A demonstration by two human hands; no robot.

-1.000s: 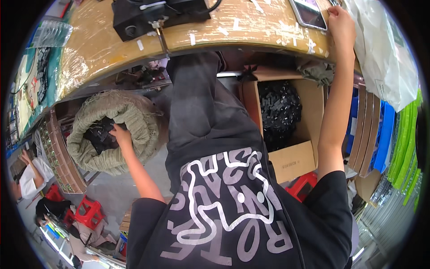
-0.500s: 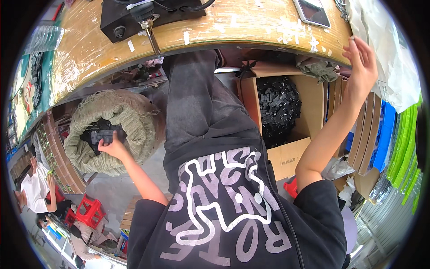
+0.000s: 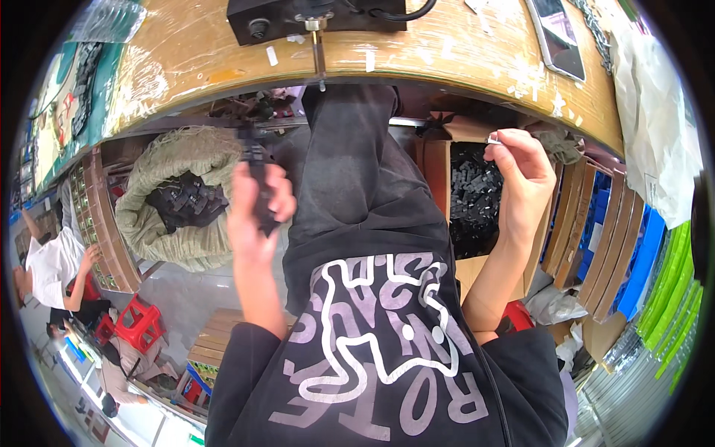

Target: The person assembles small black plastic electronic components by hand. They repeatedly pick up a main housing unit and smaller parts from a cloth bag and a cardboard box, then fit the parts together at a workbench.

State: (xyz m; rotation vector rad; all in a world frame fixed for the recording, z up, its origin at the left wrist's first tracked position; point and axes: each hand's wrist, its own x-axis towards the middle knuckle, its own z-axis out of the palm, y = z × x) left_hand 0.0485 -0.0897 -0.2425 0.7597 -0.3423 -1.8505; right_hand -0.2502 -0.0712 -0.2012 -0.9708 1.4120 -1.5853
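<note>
My left hand (image 3: pixel 252 205), smeared by motion, grips a black plastic part (image 3: pixel 258 171) between thumb and fingers, just right of the woven sack. In that sack (image 3: pixel 141 175), its rim rolled down, lie several black plastic parts (image 3: pixel 186 203) of similar look. On the other side, my right hand (image 3: pixel 529 175) pinches a small whitish or silvery piece (image 3: pixel 493 139), too small to name, between thumb and fingertips. It is held above a cardboard box (image 3: pixel 469 270) filled with small black pieces (image 3: pixel 474 190).
A metal-tipped tool (image 3: pixel 319 56) on a black box (image 3: pixel 272 21) points over the edge of the film-covered table (image 3: pixel 186 59). A phone (image 3: pixel 558 41) lies on the right. Blue trays (image 3: pixel 642 257) and cardboard stand right; red stools (image 3: pixel 138 322) and other people (image 3: pixel 56 264) are left.
My left hand has lifted the black part out of the sack and moved right. My right hand has come from the table's right edge in over the box with its small piece.
</note>
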